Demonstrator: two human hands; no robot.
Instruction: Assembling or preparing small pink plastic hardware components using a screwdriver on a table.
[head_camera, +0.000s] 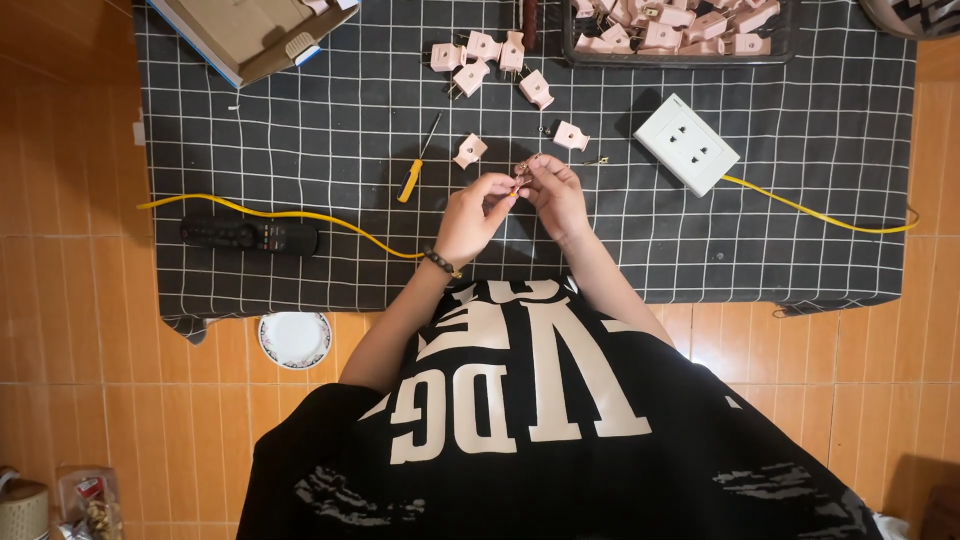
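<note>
My left hand (473, 212) and my right hand (553, 192) meet over a black checked cloth (300, 130), both pinching one small metal part (520, 178) between the fingertips. Two pink plug halves lie just beyond the hands, one (469, 150) to the left and one (570, 135) to the right. A yellow-handled screwdriver (415, 165) lies left of my left hand. A tiny metal piece (598, 159) rests on the cloth right of the right-hand plug half. A beaded bracelet sits on my left wrist.
A white socket block (686, 143) with a yellow cable (820, 212) sits at the right. More pink plug parts (490, 58) and a dark tray (680, 30) of them lie at the back. A remote control (250, 236), a cardboard box (250, 30) and a small plate (294, 339) are on the left.
</note>
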